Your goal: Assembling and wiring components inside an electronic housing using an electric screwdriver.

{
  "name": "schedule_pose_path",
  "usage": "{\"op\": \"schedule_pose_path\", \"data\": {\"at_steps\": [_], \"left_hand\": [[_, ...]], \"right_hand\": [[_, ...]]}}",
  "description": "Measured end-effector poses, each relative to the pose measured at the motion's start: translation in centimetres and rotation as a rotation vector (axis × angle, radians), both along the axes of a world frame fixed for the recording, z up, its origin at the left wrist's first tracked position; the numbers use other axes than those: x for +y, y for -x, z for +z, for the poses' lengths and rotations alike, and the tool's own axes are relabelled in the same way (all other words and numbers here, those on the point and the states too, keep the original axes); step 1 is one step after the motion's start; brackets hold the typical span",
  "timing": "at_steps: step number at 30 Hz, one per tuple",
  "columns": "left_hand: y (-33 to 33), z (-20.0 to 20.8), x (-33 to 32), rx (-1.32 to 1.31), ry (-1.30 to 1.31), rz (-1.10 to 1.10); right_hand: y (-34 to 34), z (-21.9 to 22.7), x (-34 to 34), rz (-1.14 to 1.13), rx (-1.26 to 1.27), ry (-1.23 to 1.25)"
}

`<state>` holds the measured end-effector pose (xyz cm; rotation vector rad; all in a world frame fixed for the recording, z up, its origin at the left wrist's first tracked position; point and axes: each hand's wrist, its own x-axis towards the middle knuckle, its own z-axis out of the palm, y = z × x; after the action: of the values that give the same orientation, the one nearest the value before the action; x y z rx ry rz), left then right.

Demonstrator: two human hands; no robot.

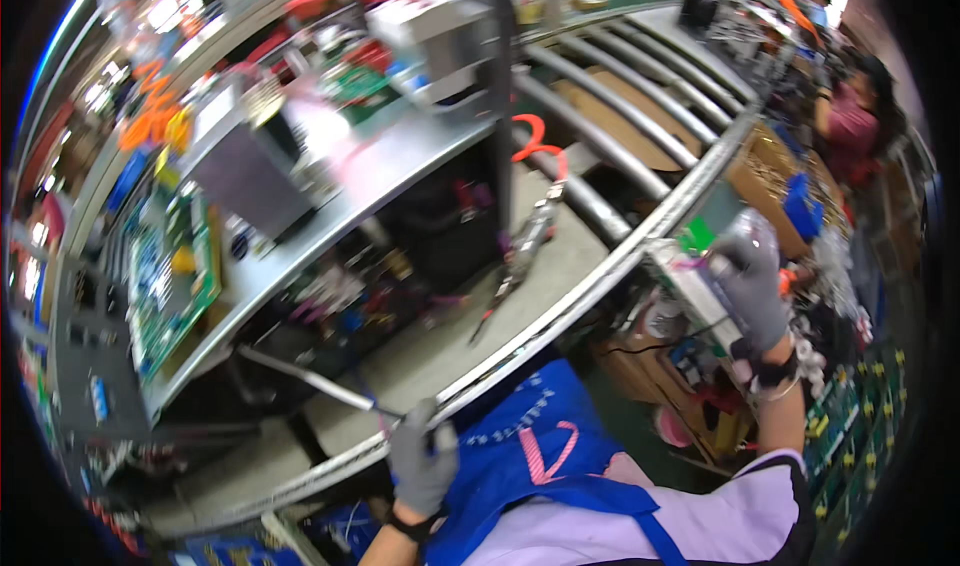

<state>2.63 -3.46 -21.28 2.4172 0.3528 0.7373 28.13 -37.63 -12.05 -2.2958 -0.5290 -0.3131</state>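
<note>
My left hand point(422, 461), in a grey glove with a dark wristband, is at the near rail of the bench. Its fingers are curled around the dark end of a slim silver rod-like tool point(310, 378), which points away to the left; blur hides its kind. Out to the right, my gloved right hand point(750, 271) reaches over a white box-like unit point(695, 291) beside the rail, close to a bright green piece point(695, 236). Something clear and shiny shows at its fingers. Motion smears them, so their grip is unclear.
A slim driver-like tool point(527, 246) on a red coiled line slants over the grey work strip. Metal rollers point(640, 106) run beyond it. On the left, a metal shelf point(400, 171) holds a grey box point(245, 171). Circuit boards point(865, 436) stand at lower right; a co-worker point(855, 116) is far right.
</note>
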Motion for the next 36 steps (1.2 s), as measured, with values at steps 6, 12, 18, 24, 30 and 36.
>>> {"op": "schedule_pose_path", "data": {"at_steps": [6,12,18,24,30,36], "left_hand": [[2.4,-2.3,-0.7,0.041,-0.049,-0.094],[7.4,-2.4,0.7,0.127,0.034,0.175],[9.5,-3.5,2.1,0.110,0.044,0.248],[7.0,-3.0,3.3,0.060,0.055,0.165],[7.7,-3.2,3.4,0.070,0.050,0.247],[14.1,-2.6,4.0,0.107,0.018,0.499]], "right_hand": [[5.9,-9.0,19.8,0.479,0.624,-0.225],[9.4,-13.3,28.8,0.548,0.447,-0.059],[10.1,-12.8,28.3,0.518,0.318,0.103],[10.2,-10.8,26.7,0.437,0.194,0.062],[11.3,-8.9,24.6,0.480,0.193,-0.101],[14.9,-11.1,23.5,0.768,0.227,-0.127]]}}
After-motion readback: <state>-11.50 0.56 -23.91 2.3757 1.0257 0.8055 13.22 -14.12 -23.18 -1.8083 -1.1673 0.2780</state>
